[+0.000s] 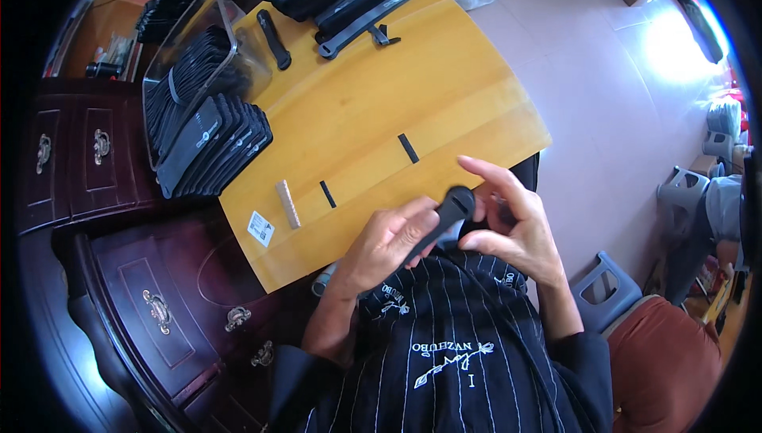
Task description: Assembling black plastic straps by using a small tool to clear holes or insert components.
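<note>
Close in front of my body, my left hand (390, 244) is closed round a black strap (441, 227) with a rounded, slotted end. The strap slants up and to the right, with its slotted end above the fingers. Beside that end, my right hand (520, 223) has its thumb and index finger spread wide apart. Its other fingers curl behind the strap's end, and whether they touch it I cannot tell. A similar black strap (274, 40) lies alone towards the far side of the wooden table (349, 115).
A clear plastic bin (230, 52) holding black straps stands at the table's left, with a fanned stack of black pieces (214, 143) before it. More straps (365, 16) are piled at the far edge. Short black strips (408, 148) and a white label (260, 229) lie nearer.
</note>
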`<state>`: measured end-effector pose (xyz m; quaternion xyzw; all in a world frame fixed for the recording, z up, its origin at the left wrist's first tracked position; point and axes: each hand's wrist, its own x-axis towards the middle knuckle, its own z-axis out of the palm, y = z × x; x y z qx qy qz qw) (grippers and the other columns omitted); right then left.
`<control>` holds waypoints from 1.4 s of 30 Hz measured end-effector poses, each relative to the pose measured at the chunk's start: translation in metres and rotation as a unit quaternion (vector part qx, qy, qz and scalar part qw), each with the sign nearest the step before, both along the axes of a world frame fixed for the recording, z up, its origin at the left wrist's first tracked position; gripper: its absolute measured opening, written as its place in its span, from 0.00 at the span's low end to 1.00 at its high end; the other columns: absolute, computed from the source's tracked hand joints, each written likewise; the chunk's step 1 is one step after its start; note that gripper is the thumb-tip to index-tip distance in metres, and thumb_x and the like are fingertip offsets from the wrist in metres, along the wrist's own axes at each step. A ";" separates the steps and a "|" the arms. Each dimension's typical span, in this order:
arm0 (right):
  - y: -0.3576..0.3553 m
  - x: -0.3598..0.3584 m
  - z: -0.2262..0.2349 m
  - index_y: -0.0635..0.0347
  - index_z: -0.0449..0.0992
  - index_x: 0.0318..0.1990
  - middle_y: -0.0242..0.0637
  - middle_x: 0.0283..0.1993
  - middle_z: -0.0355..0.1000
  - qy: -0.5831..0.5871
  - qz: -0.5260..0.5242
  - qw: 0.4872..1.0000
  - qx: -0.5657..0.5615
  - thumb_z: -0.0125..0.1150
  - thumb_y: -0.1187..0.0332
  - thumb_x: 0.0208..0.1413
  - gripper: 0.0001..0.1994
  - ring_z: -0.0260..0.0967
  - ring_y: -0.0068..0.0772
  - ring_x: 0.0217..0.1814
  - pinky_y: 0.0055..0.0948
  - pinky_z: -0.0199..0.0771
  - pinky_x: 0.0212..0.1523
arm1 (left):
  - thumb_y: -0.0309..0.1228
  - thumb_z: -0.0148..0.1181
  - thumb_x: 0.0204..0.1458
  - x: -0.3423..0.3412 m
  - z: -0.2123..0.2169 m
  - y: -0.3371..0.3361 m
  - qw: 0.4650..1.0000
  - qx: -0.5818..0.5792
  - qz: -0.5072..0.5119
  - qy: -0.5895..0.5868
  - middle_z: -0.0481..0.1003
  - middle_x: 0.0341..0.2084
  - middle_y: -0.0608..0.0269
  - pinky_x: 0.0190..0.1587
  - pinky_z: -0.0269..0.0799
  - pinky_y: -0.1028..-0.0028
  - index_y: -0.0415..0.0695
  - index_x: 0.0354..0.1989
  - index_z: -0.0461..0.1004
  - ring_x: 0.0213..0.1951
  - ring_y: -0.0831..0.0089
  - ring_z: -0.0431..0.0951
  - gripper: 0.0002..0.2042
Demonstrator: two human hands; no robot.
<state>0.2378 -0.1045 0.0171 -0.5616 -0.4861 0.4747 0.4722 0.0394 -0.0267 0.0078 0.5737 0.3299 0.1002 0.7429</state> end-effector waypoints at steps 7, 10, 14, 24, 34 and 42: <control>0.013 -0.020 0.004 0.63 0.71 0.39 0.38 0.32 0.73 -0.160 0.086 0.979 0.098 0.67 0.68 0.49 0.13 0.74 0.36 0.31 0.28 0.73 0.29 | 0.40 0.46 0.63 -0.011 0.010 0.015 0.986 0.134 -0.082 0.052 0.67 0.13 0.68 0.19 0.61 0.78 0.39 0.36 0.71 0.14 0.81 0.66 0.16; 0.007 -0.025 0.003 0.63 0.71 0.39 0.39 0.32 0.73 -0.158 0.112 0.977 0.093 0.67 0.67 0.50 0.14 0.75 0.37 0.32 0.28 0.73 0.31 | 0.38 0.47 0.63 -0.021 0.014 0.024 0.987 0.035 -0.141 0.066 0.67 0.13 0.67 0.20 0.62 0.78 0.39 0.37 0.71 0.16 0.81 0.67 0.14; 0.019 -0.026 -0.010 0.64 0.71 0.40 0.33 0.26 0.71 -0.006 0.040 0.999 -0.028 0.67 0.68 0.50 0.14 0.70 0.20 0.28 0.20 0.68 0.28 | 0.31 0.53 0.59 -0.009 0.007 -0.002 0.952 0.269 0.092 0.114 0.74 0.22 0.60 0.28 0.69 0.73 0.38 0.39 0.73 0.23 0.69 0.74 0.08; 0.034 -0.027 -0.013 0.57 0.70 0.43 0.19 0.23 0.59 0.378 -0.119 0.909 -0.131 0.60 0.63 0.58 0.11 0.48 0.08 0.19 0.12 0.44 0.17 | 0.26 0.62 0.52 -0.007 -0.022 -0.031 0.979 -0.091 0.160 -0.083 0.72 0.43 0.55 0.37 0.71 0.77 0.35 0.54 0.65 0.36 0.71 0.76 0.21; 0.021 -0.042 -0.008 0.60 0.67 0.46 0.27 0.27 0.70 0.371 -0.089 0.915 -0.132 0.57 0.63 0.60 0.12 0.56 0.09 0.21 0.10 0.51 0.19 | 0.25 0.60 0.54 0.018 -0.029 -0.008 0.928 0.078 0.273 -0.241 0.66 0.46 0.58 0.38 0.74 0.79 0.38 0.46 0.69 0.37 0.76 0.73 0.12; -0.016 -0.037 -0.033 0.58 0.61 0.44 0.38 0.39 0.65 0.486 -0.130 0.848 -0.170 0.39 0.71 0.60 0.07 0.54 0.21 0.28 0.20 0.58 0.26 | 0.36 0.50 0.61 0.009 -0.027 0.004 0.915 0.059 0.294 -0.270 0.70 0.48 0.41 0.41 0.79 0.64 0.41 0.49 0.63 0.41 0.55 0.78 0.14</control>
